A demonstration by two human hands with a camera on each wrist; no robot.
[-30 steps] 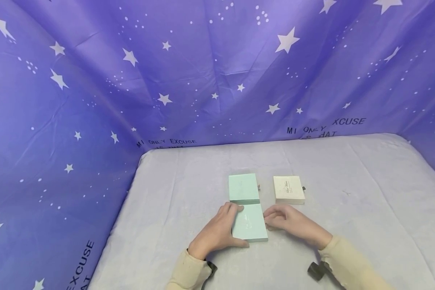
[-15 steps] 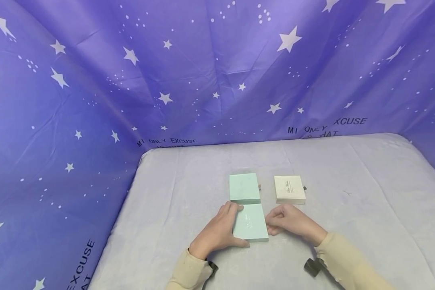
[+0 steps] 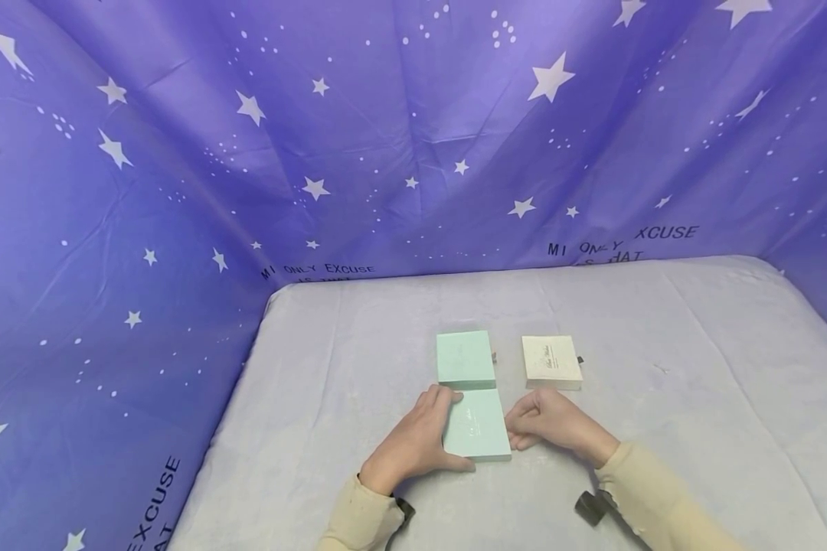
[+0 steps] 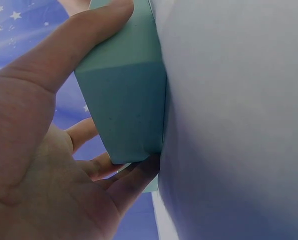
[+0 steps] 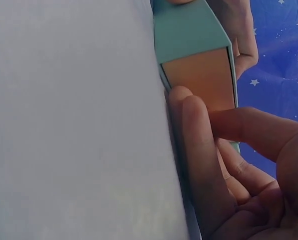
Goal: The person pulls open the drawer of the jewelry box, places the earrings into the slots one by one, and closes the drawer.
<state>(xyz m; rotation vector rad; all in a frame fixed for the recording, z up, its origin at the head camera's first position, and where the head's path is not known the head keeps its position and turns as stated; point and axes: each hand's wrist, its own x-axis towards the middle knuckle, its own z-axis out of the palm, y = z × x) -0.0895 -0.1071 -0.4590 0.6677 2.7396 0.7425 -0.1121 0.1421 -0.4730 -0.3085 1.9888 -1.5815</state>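
A mint-green drawer box [image 3: 476, 425] lies on the cloth near me, its far side against a second mint box [image 3: 465, 358]. My left hand [image 3: 416, 436] grips the near box, thumb on the near side and fingers round the left and far sides; the left wrist view shows the thumb [image 4: 84, 35] on its green wall. At the box's right side, my right hand [image 3: 554, 422] pinches with thumb and fingertips against the tan drawer face [image 5: 203, 75]. Whatever lies between those fingertips is hidden. In the right wrist view the drawer looks pushed in.
A cream box [image 3: 551, 360] with dark print and a short dark tab stands to the right of the far mint box, which has a small brownish tab. Pale cloth [image 3: 358, 337] covers the table. A purple star-printed curtain [image 3: 413, 138] hangs behind and at the sides.
My right hand has slid slightly toward me along the box's right side, its fingertips drawing closer together. The left hand and the boxes stay in place.
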